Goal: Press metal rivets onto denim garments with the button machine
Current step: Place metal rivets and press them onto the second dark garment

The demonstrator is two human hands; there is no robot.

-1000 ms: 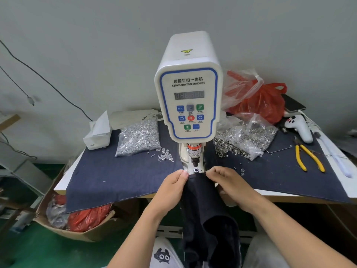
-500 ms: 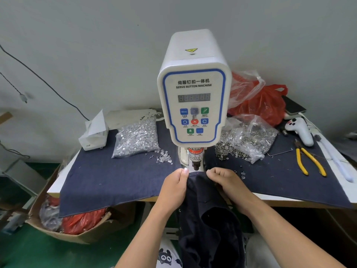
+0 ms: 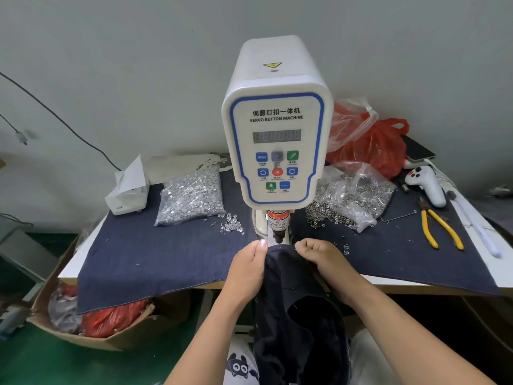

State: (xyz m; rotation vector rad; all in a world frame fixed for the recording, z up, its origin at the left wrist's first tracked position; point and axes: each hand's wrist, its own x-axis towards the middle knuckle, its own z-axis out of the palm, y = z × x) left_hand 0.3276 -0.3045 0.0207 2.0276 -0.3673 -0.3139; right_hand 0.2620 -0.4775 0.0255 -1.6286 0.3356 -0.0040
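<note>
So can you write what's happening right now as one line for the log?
step: lining up garment | left hand: pinches dark denim garment edge | right hand: pinches same edge | edge under button machine punch | red dot on fabric

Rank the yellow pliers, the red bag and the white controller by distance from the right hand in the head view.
From the right hand:
1. Yellow pliers, on the cloth to its right.
2. White controller, farther back and right, beyond the pliers.
3. Red bag, by the wall behind the machine; nearly level with the controller, so that pair is uncertain.

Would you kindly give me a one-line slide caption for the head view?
Left hand and right hand hold a dark denim garment under the button machine.
</note>
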